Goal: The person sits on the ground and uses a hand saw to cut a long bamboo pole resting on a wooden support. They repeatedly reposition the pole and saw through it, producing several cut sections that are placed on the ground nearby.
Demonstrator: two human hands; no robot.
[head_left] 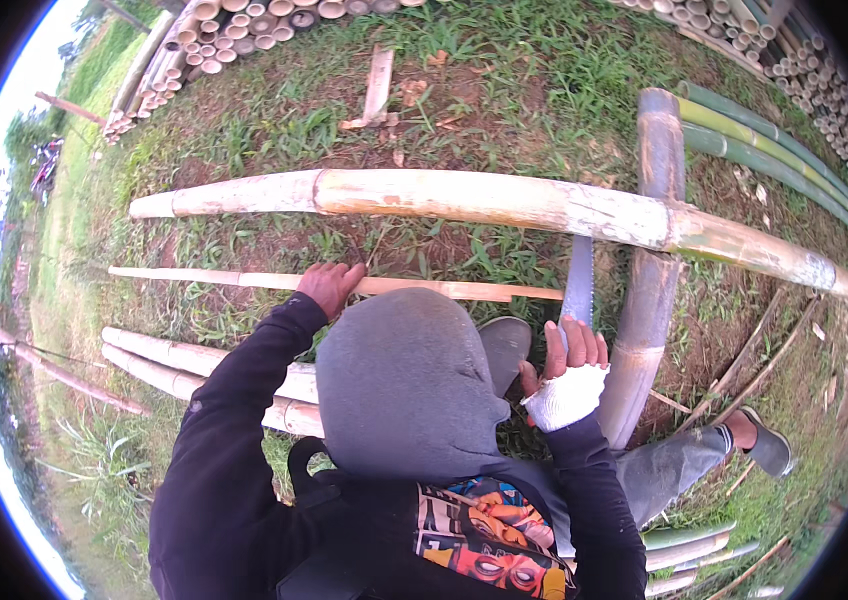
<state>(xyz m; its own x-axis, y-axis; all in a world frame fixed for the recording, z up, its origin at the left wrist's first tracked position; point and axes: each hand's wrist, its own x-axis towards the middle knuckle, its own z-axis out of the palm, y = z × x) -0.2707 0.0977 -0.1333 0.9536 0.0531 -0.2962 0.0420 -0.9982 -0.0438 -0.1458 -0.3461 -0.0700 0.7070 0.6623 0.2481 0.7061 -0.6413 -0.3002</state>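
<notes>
My left hand (332, 287) is closed around a thin bamboo strip (444, 289). The strip lies roughly crosswise, its right end at the blade of a handsaw (578, 275). My right hand (572, 380), with a white wrap or fingerless glove over the palm, grips the saw; its handle is hidden by my fingers. The blade points away from me, teeth facing right, its tip by a thick pale bamboo pole (444, 195). That pole crosses over a darker bamboo post (634, 340) to the right of the saw. Between my arms, a rounded grey cloth shape (404, 385) covers part of the view.
Two bamboo poles (184, 368) lie at left. Green bamboo poles (784, 150) stretch along the far right, and stacked cut bamboo (229, 35) stands at the back. A sandalled foot (769, 445) rests on the grass at right. More pale lengths (689, 548) lie near right.
</notes>
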